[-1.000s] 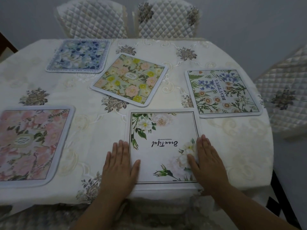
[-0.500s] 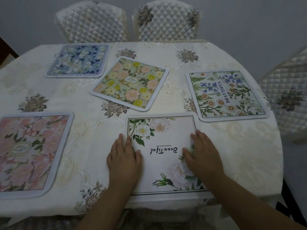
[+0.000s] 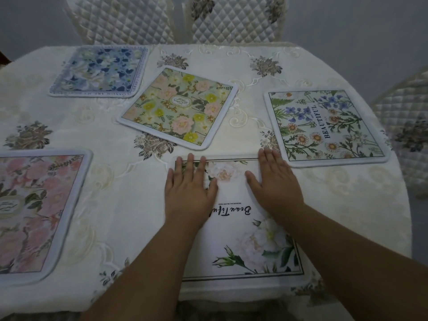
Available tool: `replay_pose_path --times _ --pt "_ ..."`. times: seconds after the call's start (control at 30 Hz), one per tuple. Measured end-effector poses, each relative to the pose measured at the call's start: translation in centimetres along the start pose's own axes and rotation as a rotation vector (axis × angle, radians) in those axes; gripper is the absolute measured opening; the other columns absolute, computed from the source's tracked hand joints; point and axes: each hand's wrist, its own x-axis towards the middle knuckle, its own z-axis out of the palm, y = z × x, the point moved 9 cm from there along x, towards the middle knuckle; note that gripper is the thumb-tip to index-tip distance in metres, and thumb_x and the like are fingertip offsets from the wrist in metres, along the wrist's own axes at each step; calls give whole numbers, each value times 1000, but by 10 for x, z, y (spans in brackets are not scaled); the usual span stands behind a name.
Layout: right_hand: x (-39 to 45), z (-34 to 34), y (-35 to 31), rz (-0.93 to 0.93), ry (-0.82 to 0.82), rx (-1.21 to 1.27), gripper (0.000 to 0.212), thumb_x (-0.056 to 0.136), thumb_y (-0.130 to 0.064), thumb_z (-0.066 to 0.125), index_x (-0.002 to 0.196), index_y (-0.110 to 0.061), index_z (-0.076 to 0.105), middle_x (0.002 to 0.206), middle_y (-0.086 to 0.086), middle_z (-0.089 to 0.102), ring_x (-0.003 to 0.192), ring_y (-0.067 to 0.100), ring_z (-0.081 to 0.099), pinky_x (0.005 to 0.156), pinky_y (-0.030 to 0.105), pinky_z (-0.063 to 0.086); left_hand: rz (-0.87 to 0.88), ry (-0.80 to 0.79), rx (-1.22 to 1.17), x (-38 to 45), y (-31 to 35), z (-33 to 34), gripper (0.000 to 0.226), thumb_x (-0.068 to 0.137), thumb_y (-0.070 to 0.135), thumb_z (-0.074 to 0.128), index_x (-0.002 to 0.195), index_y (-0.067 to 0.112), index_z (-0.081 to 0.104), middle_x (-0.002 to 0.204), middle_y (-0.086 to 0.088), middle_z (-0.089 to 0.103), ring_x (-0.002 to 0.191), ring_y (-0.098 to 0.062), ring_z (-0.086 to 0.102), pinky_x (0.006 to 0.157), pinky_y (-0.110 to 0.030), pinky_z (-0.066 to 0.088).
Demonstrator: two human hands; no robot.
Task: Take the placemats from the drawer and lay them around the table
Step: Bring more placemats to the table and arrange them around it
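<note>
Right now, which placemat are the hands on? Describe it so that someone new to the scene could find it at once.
Start at the table under its cream cloth, where five mats lie. At the near edge, right in front of the person, is the white mat, with the left hand and the right hand flat on its far half. It alone is mostly plain white, with a thin dark frame and black script lettering.

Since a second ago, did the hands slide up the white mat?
Yes. Both the left hand and right hand slid from the white placemat near edge to its far edge, toward the yellow-flower placemat.
</note>
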Motion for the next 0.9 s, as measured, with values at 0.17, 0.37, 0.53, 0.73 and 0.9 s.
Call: replay_pose_path --times 0.17,0.37,0.53,0.73,0.9 --pt "1 0 4 9 54 -20 80 99 -64 17 161 -14 7 169 3 8 155 15 1 126 39 11 -18 -6 -25 0 -2 1 71 100 64 12 162 33 -4 169 3 -12 154 -16 -19 126 -41 -8" --pt "0 -3 2 23 59 -24 80 98 -62 19 161 -14 7 169 3 7 155 15 -1 126 39 11 41 31 -16 19 -8 -11 65 102 58 24 161 33 18 171 4 -2 156 -17 -11 126 -42 3" --pt "-2 -7 1 23 68 -40 79 99 -61 20 161 -14 7 169 3 7 155 14 -1 126 38 11 91 -9 -68 45 -16 -16 55 101 56 34 151 33 37 170 6 13 156 -14 3 124 -44 9" --pt "-2 -7 0 29 78 -38 79 98 -60 22 161 -15 9 169 2 7 155 13 -1 126 38 11 143 0 12 45 -14 -15 64 102 59 23 158 30 29 169 9 14 156 -10 2 125 -44 9" --pt "-2 -9 0 7 105 -2 77 98 -58 24 161 -14 13 168 3 11 155 14 2 125 39 13 128 61 32 47 -6 -32 66 102 59 23 155 23 39 167 12 20 155 -12 6 120 -43 6"
